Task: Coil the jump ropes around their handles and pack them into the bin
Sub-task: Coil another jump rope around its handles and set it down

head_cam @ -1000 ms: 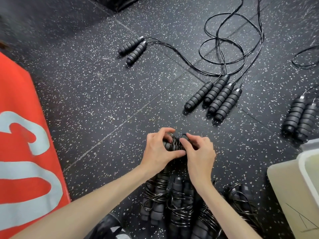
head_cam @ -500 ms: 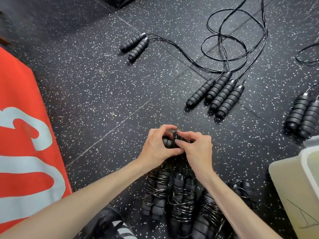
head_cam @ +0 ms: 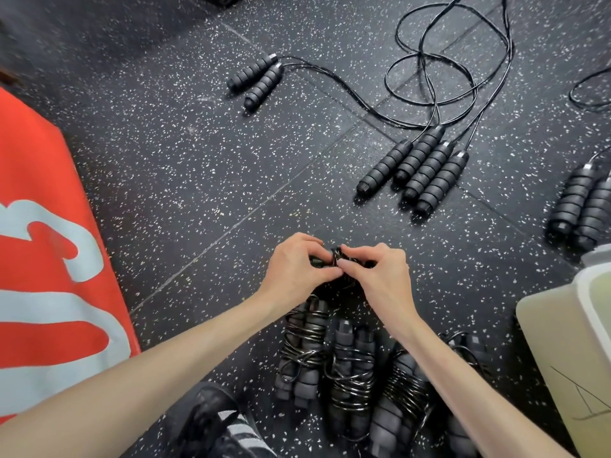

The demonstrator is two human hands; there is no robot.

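My left hand (head_cam: 294,269) and my right hand (head_cam: 380,276) meet over a black jump rope bundle (head_cam: 337,256), both pinching the cord wound on its handles; most of the bundle is hidden under my fingers. Several coiled rope bundles (head_cam: 350,375) lie on the floor just below my wrists. Uncoiled ropes lie further off: a handle pair (head_cam: 256,77) at the upper middle, four handles side by side (head_cam: 416,170) with loose cord loops (head_cam: 439,57) above them, and another pair (head_cam: 582,206) at the right edge. The pale bin (head_cam: 568,342) stands at the lower right.
The floor is black speckled rubber tile (head_cam: 198,166). A red mat with pale lettering (head_cam: 49,259) covers the left side. A black-and-white shoe (head_cam: 224,424) shows at the bottom between my forearms. Another cord loop (head_cam: 591,90) lies at the far right.
My hands have closed tighter together over the bundle, with the cord end drawn in between my fingertips. The view has shifted slightly; the floor ropes lie as before.
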